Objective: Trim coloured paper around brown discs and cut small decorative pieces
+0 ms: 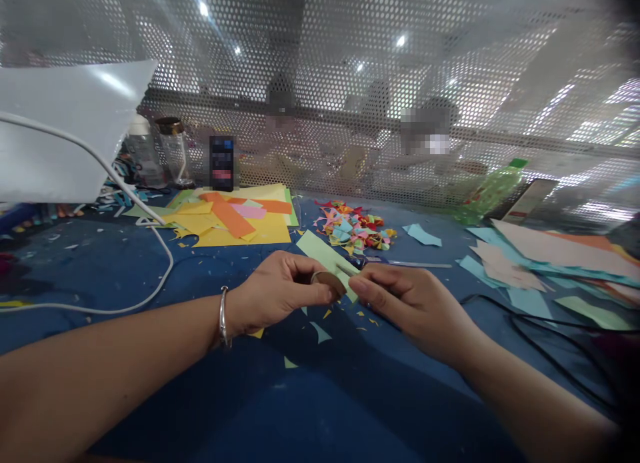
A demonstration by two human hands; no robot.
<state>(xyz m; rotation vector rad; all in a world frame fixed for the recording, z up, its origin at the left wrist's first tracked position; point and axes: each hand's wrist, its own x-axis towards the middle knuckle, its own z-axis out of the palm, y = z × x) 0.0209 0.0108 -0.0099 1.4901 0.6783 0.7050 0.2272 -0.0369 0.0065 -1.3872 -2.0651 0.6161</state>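
Note:
My left hand (287, 286) is closed, pinching a small brown curved piece (330, 283) with a pale rim; its exact kind is not clear. Just to its right, my right hand (395, 293) is also closed, and a thin pale pointed tip (346, 268) sticks out from its fingers toward the brown piece. A light green paper strip (315, 246) lies behind and below both hands. Small paper scraps (320, 332) are scattered on the blue table (280, 410) beneath them.
Yellow and orange sheets (270, 230) lie back left, beside a heap of colourful paper bits (350, 226). A white cable (167, 250) loops at left; black cables (530, 330) run at right near stacked paper (555, 250). A perforated metal screen (325, 56) stands behind.

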